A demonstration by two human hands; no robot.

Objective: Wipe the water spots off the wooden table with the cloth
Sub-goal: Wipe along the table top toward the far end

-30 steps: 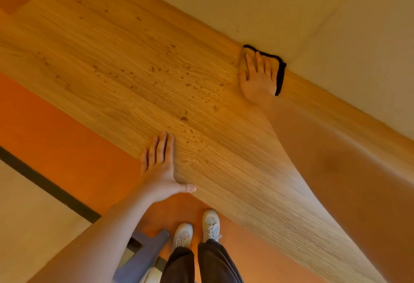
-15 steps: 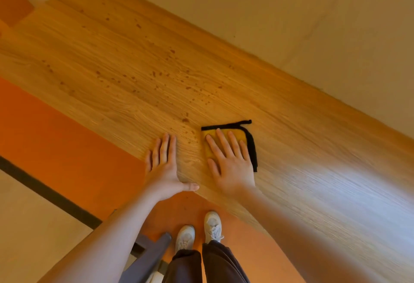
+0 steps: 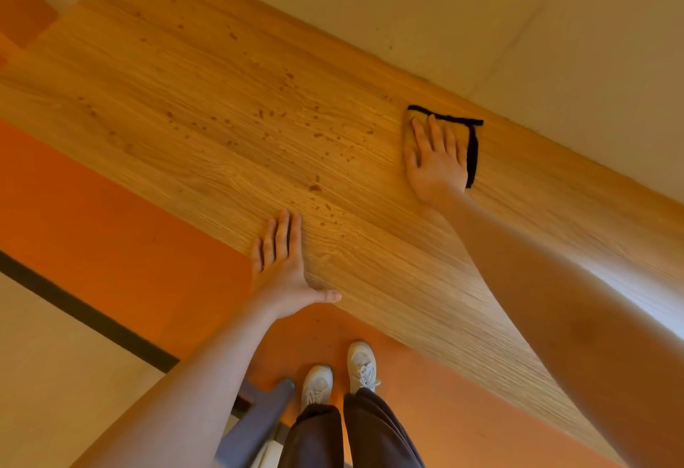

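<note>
The wooden table (image 3: 192, 104) runs diagonally across the view. Several dark water spots (image 3: 314, 134) are scattered over its middle and left part. A yellow cloth with a black border (image 3: 472, 145) lies flat near the table's far edge. My right hand (image 3: 435, 160) presses down on the cloth with fingers spread, to the right of the spots. My left hand (image 3: 285, 267) rests flat on the table's near edge, fingers together and thumb out, holding nothing.
A beige wall (image 3: 518, 23) borders the table's far side. The floor (image 3: 111, 230) below is orange with a dark stripe (image 3: 85, 312) and a beige area. A grey chair part (image 3: 255, 427) stands by my white shoes (image 3: 340, 375).
My right hand has slid the cloth from the near edge beside my left hand back up toward the far edge. The left hand has stayed in place.
</note>
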